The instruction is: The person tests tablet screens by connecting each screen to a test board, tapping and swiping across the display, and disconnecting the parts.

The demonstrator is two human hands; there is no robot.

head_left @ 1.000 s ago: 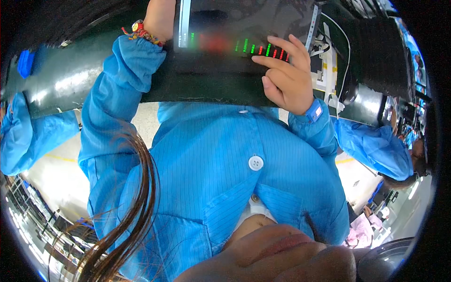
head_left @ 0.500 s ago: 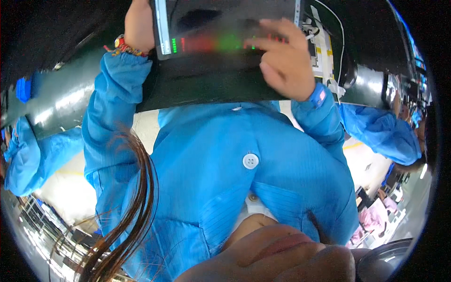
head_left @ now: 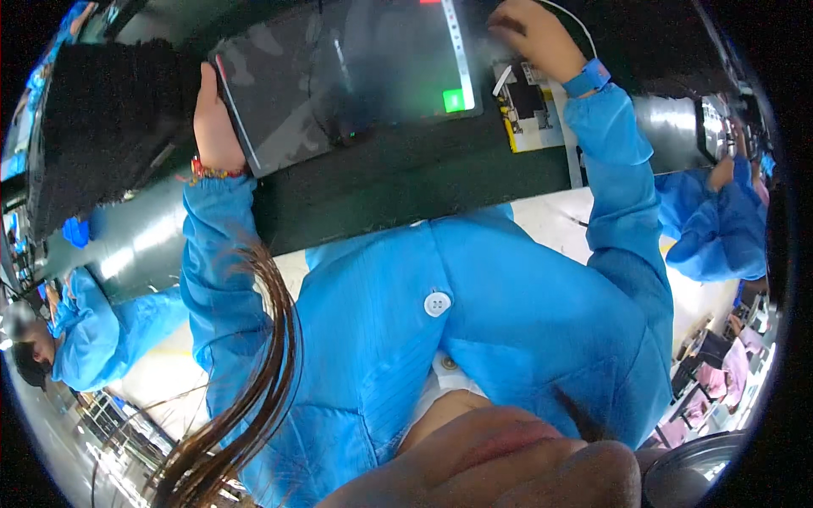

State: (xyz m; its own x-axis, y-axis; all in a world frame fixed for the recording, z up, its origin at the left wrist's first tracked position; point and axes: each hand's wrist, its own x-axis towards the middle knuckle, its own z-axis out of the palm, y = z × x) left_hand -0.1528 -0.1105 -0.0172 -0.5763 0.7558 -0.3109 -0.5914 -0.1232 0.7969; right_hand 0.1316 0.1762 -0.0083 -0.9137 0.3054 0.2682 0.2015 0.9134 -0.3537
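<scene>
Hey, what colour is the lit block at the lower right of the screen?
Green; the lit block on the screen shows best in the head view.

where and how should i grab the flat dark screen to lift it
The dark screen is probably best taken by its left and right edges, one hand from each side: it is a wide, thin slab. The left hand lies along its left edge; coming in from the right, keep clear of the board-like part beside it.

On my feed: one tablet [head_left: 296,102], green block [head_left: 454,101] onscreen; left hand [head_left: 217,127] along its left edge; right hand [head_left: 544,41], fingers bent, near yellow-edged board [head_left: 532,100]; dark green workbench [head_left: 381,188].
</scene>
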